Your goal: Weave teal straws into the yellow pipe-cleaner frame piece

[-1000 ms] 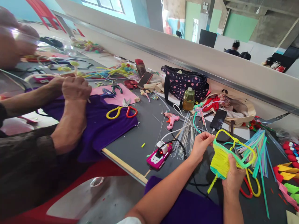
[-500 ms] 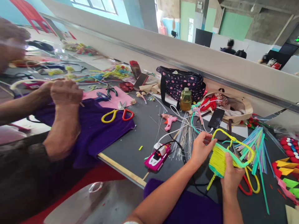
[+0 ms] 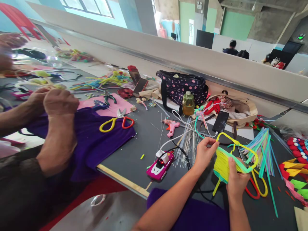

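A yellow pipe-cleaner craft piece [image 3: 221,166] with mint-green edging is held above the dark table. A fuzzy yellow loop rises from its upper edge, and a short yellow stem sticks out below. My left hand [image 3: 205,153] pinches its upper left corner, where the loop meets the edging. From the right, my right hand [image 3: 237,181] grips the body, thumb on the front and the other fingers mostly hidden behind. Partly behind that hand lie scissors [image 3: 261,186] with red and yellow handles. A fan of pastel pipe cleaners [image 3: 261,150] is just beyond.
A pink glue gun [image 3: 172,127], thin wires [image 3: 186,146] and a magenta power strip [image 3: 160,166] with cables lie left of my hands. Behind are a phone [image 3: 220,122], a bottle [image 3: 188,104] and a dotted bag [image 3: 184,89]. At left, a co-worker's hands [image 3: 60,102] work above purple cloth.
The view has shifted slightly, so the table things sit a little further left. Both my hands keep their hold on the craft piece, almost unmoved. The co-worker's hands have shifted slightly.
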Demonstrator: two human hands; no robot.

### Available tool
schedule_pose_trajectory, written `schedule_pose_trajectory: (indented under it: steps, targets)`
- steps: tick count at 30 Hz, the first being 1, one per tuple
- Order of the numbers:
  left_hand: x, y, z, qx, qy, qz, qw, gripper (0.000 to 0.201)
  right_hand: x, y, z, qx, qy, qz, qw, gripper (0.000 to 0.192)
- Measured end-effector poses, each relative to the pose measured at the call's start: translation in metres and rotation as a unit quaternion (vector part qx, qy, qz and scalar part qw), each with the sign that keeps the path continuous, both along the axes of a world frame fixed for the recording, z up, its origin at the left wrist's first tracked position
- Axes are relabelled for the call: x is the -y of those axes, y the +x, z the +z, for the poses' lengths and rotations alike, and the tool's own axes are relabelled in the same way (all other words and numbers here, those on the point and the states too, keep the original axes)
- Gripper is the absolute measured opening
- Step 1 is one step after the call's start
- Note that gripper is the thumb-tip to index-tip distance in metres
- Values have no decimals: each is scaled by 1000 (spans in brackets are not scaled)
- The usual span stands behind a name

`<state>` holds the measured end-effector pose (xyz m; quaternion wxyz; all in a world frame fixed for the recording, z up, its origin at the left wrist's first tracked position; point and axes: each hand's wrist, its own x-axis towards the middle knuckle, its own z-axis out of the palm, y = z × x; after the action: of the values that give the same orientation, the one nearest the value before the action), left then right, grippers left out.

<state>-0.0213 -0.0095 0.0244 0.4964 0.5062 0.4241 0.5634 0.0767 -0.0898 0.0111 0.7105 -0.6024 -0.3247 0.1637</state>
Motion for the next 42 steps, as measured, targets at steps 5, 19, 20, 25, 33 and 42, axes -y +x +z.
schedule_pose_trajectory:
  steps: [5,19,20,25,33,42]
  targets:
    - [-4,-1,-3,51,-33,-30,998,23,-1,-2,0,-66,-1,15,998,29]
    - [-9,-11,-1,306,-248,-261,881,27,-1,-1,13,-279,-28,44,959,32]
    - [-9,-12,-1,313,-250,-275,874,29,-2,-1,14,-287,-31,47,956,32]
    - [-6,-12,0,358,-256,-305,844,28,-2,2,10,-311,-32,66,948,33]
    - [-1,-5,4,276,-190,-229,914,30,-2,1,8,-261,-30,36,964,38]
    - [11,-4,12,-39,158,33,986,23,0,-2,0,-141,-6,22,990,34]
